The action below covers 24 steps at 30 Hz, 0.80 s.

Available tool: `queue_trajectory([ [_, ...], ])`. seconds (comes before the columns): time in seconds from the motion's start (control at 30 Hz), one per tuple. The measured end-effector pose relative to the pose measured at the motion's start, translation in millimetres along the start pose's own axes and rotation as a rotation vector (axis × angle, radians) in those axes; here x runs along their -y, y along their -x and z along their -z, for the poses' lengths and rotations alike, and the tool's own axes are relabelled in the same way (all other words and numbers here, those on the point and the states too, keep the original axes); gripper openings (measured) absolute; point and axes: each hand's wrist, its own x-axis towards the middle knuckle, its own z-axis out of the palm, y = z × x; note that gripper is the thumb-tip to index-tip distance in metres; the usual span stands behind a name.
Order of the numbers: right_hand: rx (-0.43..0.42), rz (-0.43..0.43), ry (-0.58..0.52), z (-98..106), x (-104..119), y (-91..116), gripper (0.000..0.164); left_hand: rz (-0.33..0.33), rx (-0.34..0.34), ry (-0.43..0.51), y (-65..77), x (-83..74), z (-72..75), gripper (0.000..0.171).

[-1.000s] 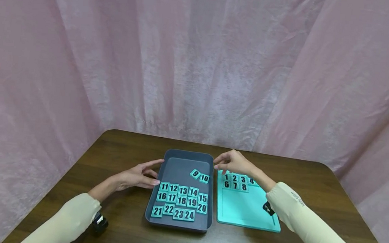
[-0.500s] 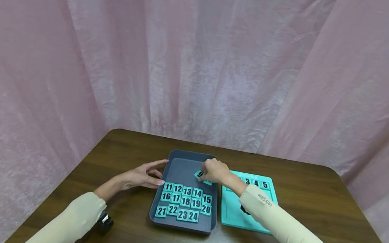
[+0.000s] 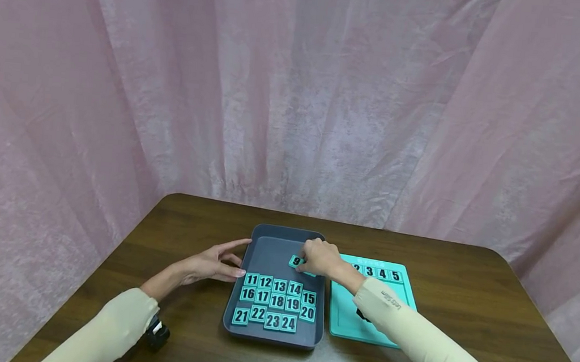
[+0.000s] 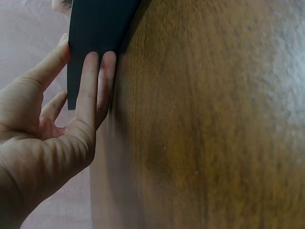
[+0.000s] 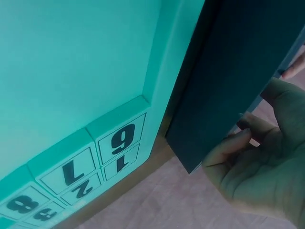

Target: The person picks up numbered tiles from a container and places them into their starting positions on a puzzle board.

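Observation:
A dark grey tray (image 3: 271, 248) holds several teal number tiles. My left hand (image 3: 206, 265) rests against its left side, fingers mostly straight; in the left wrist view the fingertips touch the tray's outer wall and rim. Over the tray's right part, my right hand (image 3: 321, 258) pinches the number 9 tile (image 3: 295, 261) at its right edge with curled fingers. The number 10 tile (image 3: 311, 274) lies mostly hidden beneath that hand. In the right wrist view the tray's wall hides the fingertips.
A teal board (image 3: 353, 322) lies right of the tray, with tiles such as the 6 tile (image 5: 122, 137) and 7 tile (image 5: 69, 169) at its far end. Rows of tiles 11 to 24 (image 3: 276, 301) fill the tray's near half. A pink curtain (image 3: 297, 90) hangs behind the table.
My right hand has moved left from the board's far corner into the tray, down to the 9 tile. That tile has turned straighter. My left hand stays at the tray's side.

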Motion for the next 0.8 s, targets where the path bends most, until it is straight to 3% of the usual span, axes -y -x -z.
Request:
queue_trajectory([
  [0.03,0.007,-0.008,-0.016,1,0,0,0.017,-0.001,0.0,-0.003,0.2,-0.3,0.2,0.094],
  [0.17,0.011,-0.012,-0.114,7,-3,-1,0.03,-0.009,0.001,-0.009,-0.7,-1.4,1.4,0.094],
  [0.47,0.007,0.151,-0.373,25,-26,14,0.033,-0.008,0.01,-0.011,-5.3,3.3,0.3,0.093],
  [0.8,0.064,0.143,-0.658,42,-62,43,0.034,-0.017,0.01,-0.012,-4.8,1.3,6.4,0.094],
])
